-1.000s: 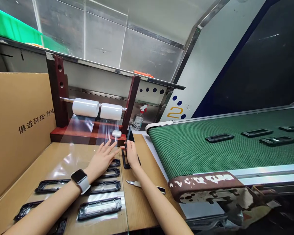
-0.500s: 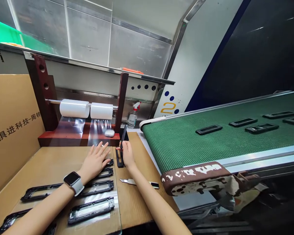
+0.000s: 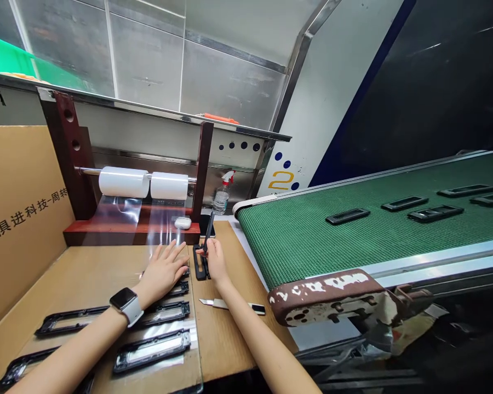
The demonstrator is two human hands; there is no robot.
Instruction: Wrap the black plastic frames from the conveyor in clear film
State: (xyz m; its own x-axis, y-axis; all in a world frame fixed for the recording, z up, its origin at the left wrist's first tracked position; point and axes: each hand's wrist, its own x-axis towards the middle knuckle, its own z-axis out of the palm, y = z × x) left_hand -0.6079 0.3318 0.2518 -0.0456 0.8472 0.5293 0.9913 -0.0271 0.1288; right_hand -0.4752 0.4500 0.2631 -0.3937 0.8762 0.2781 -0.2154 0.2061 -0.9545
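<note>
My left hand (image 3: 163, 273), palm down with fingers spread, lies over the end of the clear film strip (image 3: 164, 230) and partly hides a black plastic frame. Between the fingers of my right hand (image 3: 216, 261) a slim black stick-like piece (image 3: 209, 227) stands upright; its lower end is hidden, so I cannot tell its exact kind. Just left of that hand is a black slotted frame (image 3: 199, 267), at the edge of the glass sheet. Several black frames with clear windows, one of them a near frame (image 3: 153, 351), lie on the glass under my left arm.
A retractable utility knife (image 3: 230, 305) lies on the cardboard, blade out. Two film rolls (image 3: 124, 182) hang on a wooden stand (image 3: 102, 232) holding a small white case (image 3: 183, 222). Behind is a spray bottle (image 3: 221, 198). To the right, a green conveyor belt (image 3: 296, 246) carries black frames.
My left hand has shifted slightly right and down over the film. My right hand stays nearly in place, the black piece tilting a little. The view has moved slightly.
</note>
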